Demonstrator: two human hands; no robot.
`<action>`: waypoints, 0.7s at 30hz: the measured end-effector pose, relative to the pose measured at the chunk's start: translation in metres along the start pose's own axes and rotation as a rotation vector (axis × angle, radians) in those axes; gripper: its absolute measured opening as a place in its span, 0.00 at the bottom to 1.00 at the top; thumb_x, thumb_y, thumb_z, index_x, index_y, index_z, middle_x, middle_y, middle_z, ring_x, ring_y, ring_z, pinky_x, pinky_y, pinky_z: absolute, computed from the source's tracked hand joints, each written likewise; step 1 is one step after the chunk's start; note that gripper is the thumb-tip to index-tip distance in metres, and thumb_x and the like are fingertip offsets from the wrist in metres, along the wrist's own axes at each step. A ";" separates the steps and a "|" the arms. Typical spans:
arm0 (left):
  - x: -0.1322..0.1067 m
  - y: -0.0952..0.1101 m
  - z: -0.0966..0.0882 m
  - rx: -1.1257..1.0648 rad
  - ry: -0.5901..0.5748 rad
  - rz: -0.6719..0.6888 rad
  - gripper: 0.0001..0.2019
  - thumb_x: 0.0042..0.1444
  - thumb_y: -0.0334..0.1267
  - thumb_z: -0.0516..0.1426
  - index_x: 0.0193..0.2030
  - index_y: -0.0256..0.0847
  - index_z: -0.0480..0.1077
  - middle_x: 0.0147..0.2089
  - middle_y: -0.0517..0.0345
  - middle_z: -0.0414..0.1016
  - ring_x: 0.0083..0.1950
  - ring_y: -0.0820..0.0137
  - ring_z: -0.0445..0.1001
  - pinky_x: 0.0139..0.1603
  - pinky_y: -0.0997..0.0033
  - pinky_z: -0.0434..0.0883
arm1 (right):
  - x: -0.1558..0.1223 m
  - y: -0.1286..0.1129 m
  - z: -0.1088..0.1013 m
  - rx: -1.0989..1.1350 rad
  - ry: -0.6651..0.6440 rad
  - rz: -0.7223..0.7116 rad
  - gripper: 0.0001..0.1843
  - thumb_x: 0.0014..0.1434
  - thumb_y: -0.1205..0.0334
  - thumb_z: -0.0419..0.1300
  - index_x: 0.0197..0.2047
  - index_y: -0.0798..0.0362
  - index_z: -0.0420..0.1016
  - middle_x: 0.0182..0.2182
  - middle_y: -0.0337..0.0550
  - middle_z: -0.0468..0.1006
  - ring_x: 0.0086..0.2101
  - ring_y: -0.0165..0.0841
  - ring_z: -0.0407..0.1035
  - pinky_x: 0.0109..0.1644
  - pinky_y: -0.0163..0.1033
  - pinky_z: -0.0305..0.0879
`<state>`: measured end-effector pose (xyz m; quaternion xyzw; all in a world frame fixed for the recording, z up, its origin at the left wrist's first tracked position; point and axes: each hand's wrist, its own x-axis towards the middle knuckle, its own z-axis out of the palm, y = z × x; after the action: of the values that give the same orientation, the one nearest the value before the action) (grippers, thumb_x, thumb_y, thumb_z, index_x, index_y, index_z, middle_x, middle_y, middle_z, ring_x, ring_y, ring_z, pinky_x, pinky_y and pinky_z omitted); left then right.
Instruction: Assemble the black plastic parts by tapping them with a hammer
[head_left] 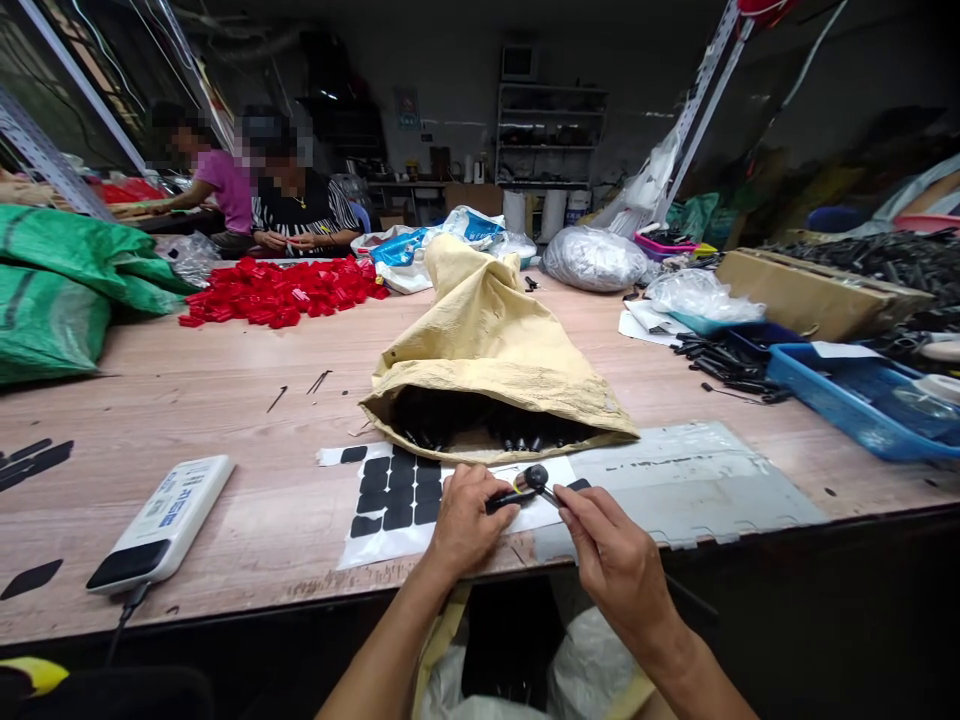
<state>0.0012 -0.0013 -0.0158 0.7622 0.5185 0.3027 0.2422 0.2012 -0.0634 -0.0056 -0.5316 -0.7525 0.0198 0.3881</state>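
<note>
My left hand (474,515) is closed on a short black rod-like piece (511,499), near the front edge of the table. A touch of yellow shows by its tip. My right hand (615,545) pinches the thin shaft of a slim tool with a round black head (536,477). The head meets or overlaps the far end of the black piece; contact is hard to tell. Under my hands lies a white sheet of black rounded-square stickers (401,492). Just beyond, a yellow woven sack (487,340) lies with its mouth towards me and dark pieces inside.
A grey board (690,485) lies to the right, a blue tray (855,400) farther over. At left are a white power bank (166,520) with a cable and a green sack (67,290). Red parts (285,290) are heaped farther back, where two people sit.
</note>
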 end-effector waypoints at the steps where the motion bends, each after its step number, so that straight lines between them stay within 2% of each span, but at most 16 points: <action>1: 0.000 0.000 0.000 -0.001 0.001 0.001 0.08 0.54 0.37 0.66 0.42 0.49 0.81 0.38 0.59 0.75 0.46 0.62 0.68 0.47 0.61 0.61 | 0.000 -0.001 0.003 -0.021 -0.001 -0.008 0.19 0.70 0.67 0.50 0.61 0.49 0.71 0.41 0.48 0.77 0.39 0.35 0.74 0.45 0.38 0.70; 6: 0.000 0.003 -0.001 0.009 0.006 0.003 0.06 0.55 0.36 0.64 0.39 0.49 0.81 0.36 0.59 0.75 0.45 0.62 0.67 0.47 0.61 0.61 | 0.001 -0.001 0.009 -0.124 -0.070 -0.009 0.17 0.70 0.66 0.49 0.56 0.50 0.75 0.37 0.46 0.77 0.36 0.34 0.74 0.40 0.36 0.68; 11: 0.000 0.001 0.000 -0.008 0.007 -0.006 0.08 0.54 0.37 0.65 0.41 0.50 0.81 0.38 0.58 0.76 0.46 0.61 0.68 0.47 0.60 0.62 | -0.001 0.006 0.002 -0.122 0.039 0.030 0.18 0.70 0.65 0.51 0.60 0.49 0.72 0.40 0.46 0.78 0.40 0.35 0.75 0.44 0.37 0.68; 16: 0.001 0.001 0.000 0.004 0.011 0.002 0.09 0.53 0.35 0.65 0.42 0.48 0.81 0.37 0.57 0.76 0.45 0.61 0.69 0.46 0.61 0.62 | -0.006 0.010 0.002 -0.133 -0.032 0.049 0.17 0.71 0.65 0.50 0.57 0.49 0.74 0.38 0.44 0.78 0.37 0.33 0.74 0.40 0.36 0.67; 21: 0.001 0.001 -0.001 0.009 -0.004 -0.005 0.08 0.55 0.36 0.64 0.42 0.46 0.80 0.39 0.57 0.77 0.45 0.61 0.69 0.47 0.61 0.62 | -0.001 0.024 -0.009 -0.156 0.066 0.104 0.15 0.71 0.63 0.52 0.55 0.49 0.75 0.41 0.43 0.78 0.40 0.34 0.74 0.45 0.36 0.66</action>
<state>0.0017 -0.0003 -0.0136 0.7624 0.5214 0.2983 0.2405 0.2257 -0.0566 -0.0106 -0.5988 -0.7101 -0.0361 0.3686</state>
